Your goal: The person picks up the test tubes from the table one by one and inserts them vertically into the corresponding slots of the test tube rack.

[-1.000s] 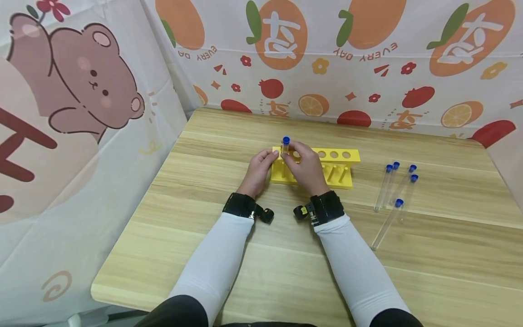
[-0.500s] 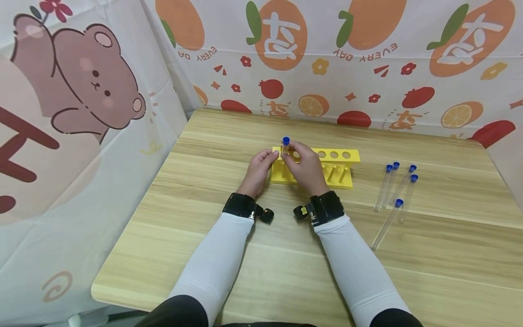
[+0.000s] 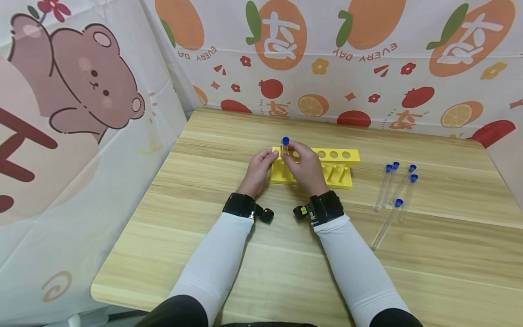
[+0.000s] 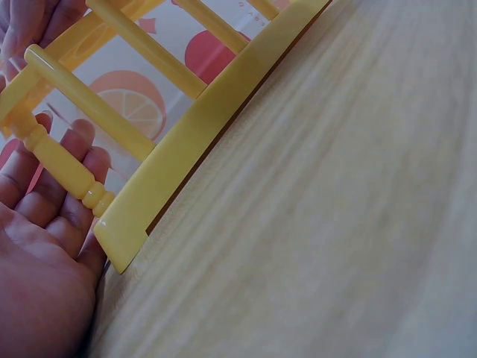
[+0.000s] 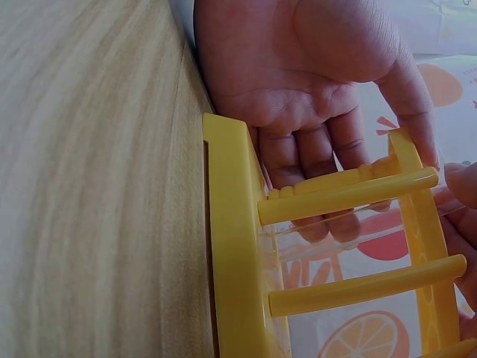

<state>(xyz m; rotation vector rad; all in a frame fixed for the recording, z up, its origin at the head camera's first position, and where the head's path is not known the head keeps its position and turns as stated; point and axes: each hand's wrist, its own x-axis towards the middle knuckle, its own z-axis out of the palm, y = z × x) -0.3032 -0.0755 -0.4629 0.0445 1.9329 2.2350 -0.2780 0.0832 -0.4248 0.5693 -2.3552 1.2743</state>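
Observation:
A yellow test tube rack (image 3: 337,160) stands on the wooden table. At its left end my left hand (image 3: 257,171) holds it, with the thumb at the top shelf and the fingers around the end post, as the left wrist view shows. My right hand (image 3: 307,169) pinches a clear test tube with a blue cap (image 3: 285,141) between thumb and fingers. The tube is upright in the leftmost part of the rack, its cap above the top shelf. In the right wrist view the clear tube (image 5: 320,225) runs down between the shelves, beside the end post.
Several clear test tubes (image 3: 383,229) with blue caps lie loose on the table (image 3: 457,245), right of the rack. A printed white cloth (image 3: 359,27) hangs behind the table, and another with a bear (image 3: 91,81) hangs at the left.

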